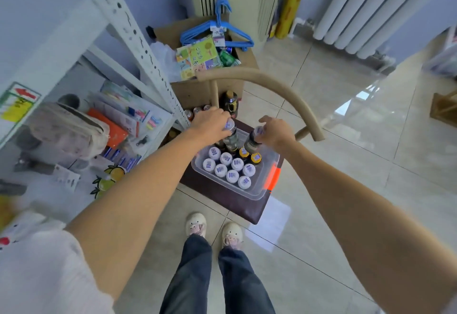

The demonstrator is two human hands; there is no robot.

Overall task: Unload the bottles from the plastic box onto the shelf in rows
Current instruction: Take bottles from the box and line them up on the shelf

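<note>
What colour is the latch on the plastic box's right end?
Bright orange latch on the clear plastic box, seen best in the head view.

Can't really make out the barcode stickers on the bottle caps [226,165], way too small, and the left hand [210,124] covers most of the bottle [231,131] under it so its label is anyone's guess, same deal with the right hand [273,131] and its bottle [253,140]. The shelf [138,39] on the left gets chopped by the frame edge and the stuff on it near the bottom-left corner is just a blur. A few bottles on the floor [199,110] at the far side sit half hidden behind the left hand.
</note>
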